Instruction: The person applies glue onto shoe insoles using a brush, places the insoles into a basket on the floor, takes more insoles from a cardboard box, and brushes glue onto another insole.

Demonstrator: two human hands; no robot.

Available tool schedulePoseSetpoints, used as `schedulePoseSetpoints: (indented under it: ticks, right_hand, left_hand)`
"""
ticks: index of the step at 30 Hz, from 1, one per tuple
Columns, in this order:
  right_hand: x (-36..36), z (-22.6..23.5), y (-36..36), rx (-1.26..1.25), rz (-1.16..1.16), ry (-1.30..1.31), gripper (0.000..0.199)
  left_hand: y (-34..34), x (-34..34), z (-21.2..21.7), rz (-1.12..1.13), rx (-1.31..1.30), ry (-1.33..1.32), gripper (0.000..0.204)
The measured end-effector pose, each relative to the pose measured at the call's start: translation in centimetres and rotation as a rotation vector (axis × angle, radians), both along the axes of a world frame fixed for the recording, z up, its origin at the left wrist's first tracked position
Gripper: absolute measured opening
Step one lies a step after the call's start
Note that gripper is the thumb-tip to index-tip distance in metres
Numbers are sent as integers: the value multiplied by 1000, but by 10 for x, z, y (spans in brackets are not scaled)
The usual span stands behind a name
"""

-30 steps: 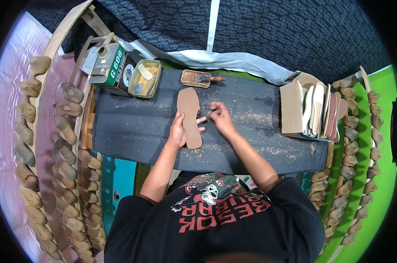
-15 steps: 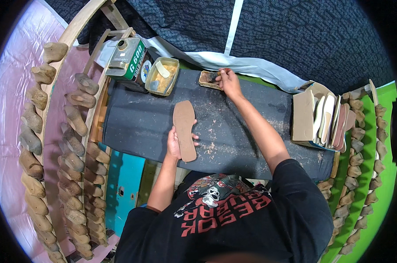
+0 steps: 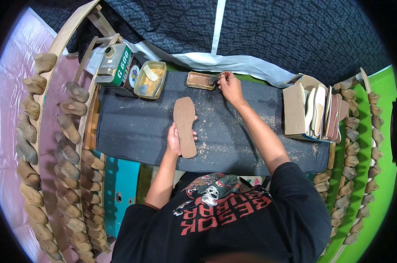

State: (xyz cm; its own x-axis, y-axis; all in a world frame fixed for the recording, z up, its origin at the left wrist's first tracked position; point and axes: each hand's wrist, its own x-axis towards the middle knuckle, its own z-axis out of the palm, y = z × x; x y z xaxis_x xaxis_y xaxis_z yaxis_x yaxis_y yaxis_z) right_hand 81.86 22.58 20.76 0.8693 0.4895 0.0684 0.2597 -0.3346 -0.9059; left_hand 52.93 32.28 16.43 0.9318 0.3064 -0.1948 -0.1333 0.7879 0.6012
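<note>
My left hand (image 3: 174, 138) grips a brown shoe insole (image 3: 185, 122) by its edges, its flat face turned up, above the near part of the table. Farther off, my right hand (image 3: 230, 86) pinches a small brush (image 3: 213, 80), whose dark head sits at the right end of a shallow rectangular tray (image 3: 201, 87). Brownish stuff coats the tray's inside. My fingers hide most of the brush's handle.
Left of the tray stand a plastic tub (image 3: 139, 90) of yellowish paste with a spreader and a metal can (image 3: 113, 65). A cardboard box (image 3: 294, 109) of insoles is on the right. Racks of wooden shoe lasts (image 3: 30, 149) flank the dark-covered table (image 3: 128, 127).
My right hand and the brush have shifted rightward relative to the tray, baring more of its inside. The left hand still holds the insole in much the same place. The whole view has shifted slightly.
</note>
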Motion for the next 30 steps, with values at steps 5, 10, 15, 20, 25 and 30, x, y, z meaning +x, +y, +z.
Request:
schedulePoseSetpoints:
  ticks: [5, 10, 15, 20, 25, 30]
  right_hand:
    - [-5, 3, 9, 48, 24, 59, 26]
    - [-13, 16, 14, -47, 77, -138, 31]
    - [-5, 8, 15, -12, 185, -184, 31]
    - [3, 4, 7, 257, 150, 99, 29]
    - [7, 12, -21, 482, 96, 321, 28]
    - [-21, 17, -73, 634, -24, 427, 33]
  left_hand:
    - [-13, 5, -2, -2, -21, 122, 66]
    - [-14, 1, -5, -22, 14, 184, 66]
    - [-23, 4, -2, -16, 27, 176, 66]
    - [-32, 4, 6, -15, -14, 168, 66]
    - [-36, 1, 5, -51, -48, 95, 65]
    - [-47, 18, 11, -29, -88, 83, 64]
